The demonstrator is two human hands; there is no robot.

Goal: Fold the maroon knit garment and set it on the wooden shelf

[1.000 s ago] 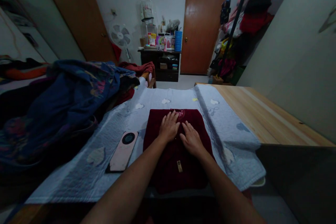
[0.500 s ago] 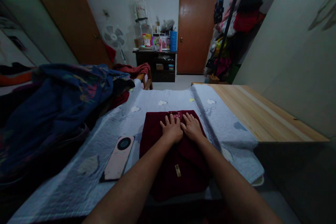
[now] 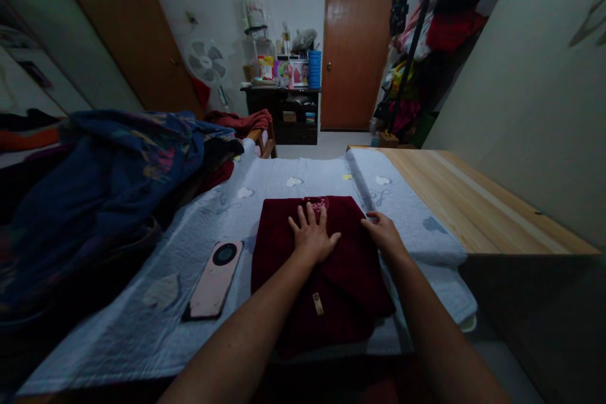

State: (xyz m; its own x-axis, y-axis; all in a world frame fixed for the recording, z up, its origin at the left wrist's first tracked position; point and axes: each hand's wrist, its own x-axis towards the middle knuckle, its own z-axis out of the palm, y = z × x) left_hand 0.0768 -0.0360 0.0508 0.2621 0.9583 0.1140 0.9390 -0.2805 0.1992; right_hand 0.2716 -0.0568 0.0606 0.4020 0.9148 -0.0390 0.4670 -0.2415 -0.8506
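A folded dark red garment (image 3: 341,278) lies on the quilted cover in front of me, with a pinkish label near its far edge and a small pale tag on its near part. My left hand (image 3: 312,237) rests flat on the upper middle of it, fingers spread. At its right edge is my right hand (image 3: 386,237), the thumb and fingertips closed in on the cloth there; some of those fingers are hidden. To the left of the garment lies a pink phone (image 3: 213,284) with a round black camera ring, back side up.
The pale blue quilted cover (image 3: 199,221) spreads under everything. A heap of clothes (image 3: 104,177) rises on the left. At right is a wooden board surface (image 3: 440,196). Farther back stand a fan (image 3: 207,62), a dark cabinet (image 3: 279,117), a door (image 3: 355,44) and hanging bags (image 3: 454,19).
My right hand has moved from the garment's top middle out to its right edge, and its fingers have drawn in. My left hand stays nearly in place, its thumb now spread outward.
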